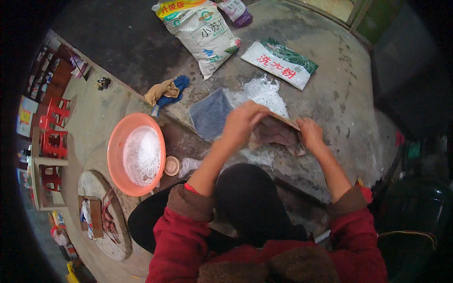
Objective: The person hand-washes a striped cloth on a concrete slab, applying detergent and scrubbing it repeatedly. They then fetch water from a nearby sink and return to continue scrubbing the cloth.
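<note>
Both hands grip the upper edge of a wet brownish cloth (pixel 277 132), which hangs between them over the concrete ledge. My left hand (pixel 244 120), slightly blurred, holds its left end, with fingers bent over the edge. My right hand (pixel 309 132) pinches its right end. White suds (pixel 265 93) spread on the concrete just beyond the cloth. A grey-blue ribbed cloth (pixel 211 115) lies flat to the left of my left hand. Further left, a pink-orange plastic basin (pixel 112 155) holds foamy water. A tan cloth (pixel 162 92) and a blue cloth (pixel 181 86) lie crumpled together near the ledge's edge.
A washing powder bag (pixel 279 63) and a large white baking soda bag (pixel 208 35) lie beyond the suds, beside a purple-and-white package (pixel 235 10). A small round plastic container (pixel 172 166) sits by the basin. Red stools (pixel 55 143) and a round stone slab (pixel 118 244) are at left.
</note>
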A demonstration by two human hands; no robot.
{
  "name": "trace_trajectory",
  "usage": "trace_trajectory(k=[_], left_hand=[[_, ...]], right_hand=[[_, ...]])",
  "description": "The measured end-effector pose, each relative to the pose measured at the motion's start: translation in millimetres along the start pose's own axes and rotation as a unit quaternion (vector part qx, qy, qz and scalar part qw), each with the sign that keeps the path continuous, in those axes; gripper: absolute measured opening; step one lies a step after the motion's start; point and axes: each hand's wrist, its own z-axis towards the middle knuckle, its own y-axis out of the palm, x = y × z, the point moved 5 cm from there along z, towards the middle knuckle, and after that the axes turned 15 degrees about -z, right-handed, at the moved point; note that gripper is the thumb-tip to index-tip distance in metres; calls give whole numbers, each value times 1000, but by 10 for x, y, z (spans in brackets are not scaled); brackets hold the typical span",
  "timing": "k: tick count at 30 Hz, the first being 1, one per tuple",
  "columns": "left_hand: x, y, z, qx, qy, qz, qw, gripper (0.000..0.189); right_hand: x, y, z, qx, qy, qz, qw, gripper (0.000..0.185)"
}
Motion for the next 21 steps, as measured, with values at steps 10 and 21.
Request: trace_trajectory(k=[10, 21], left_hand=[[124, -499, 47, 131, 81, 111, 982, 20], [-732, -120, -191, 4, -214, -190, 958, 48]], right_hand=[[37, -828, 237, 20, 76, 477, 876, 49], [-83, -916, 435, -24, 63, 500, 863, 39]])
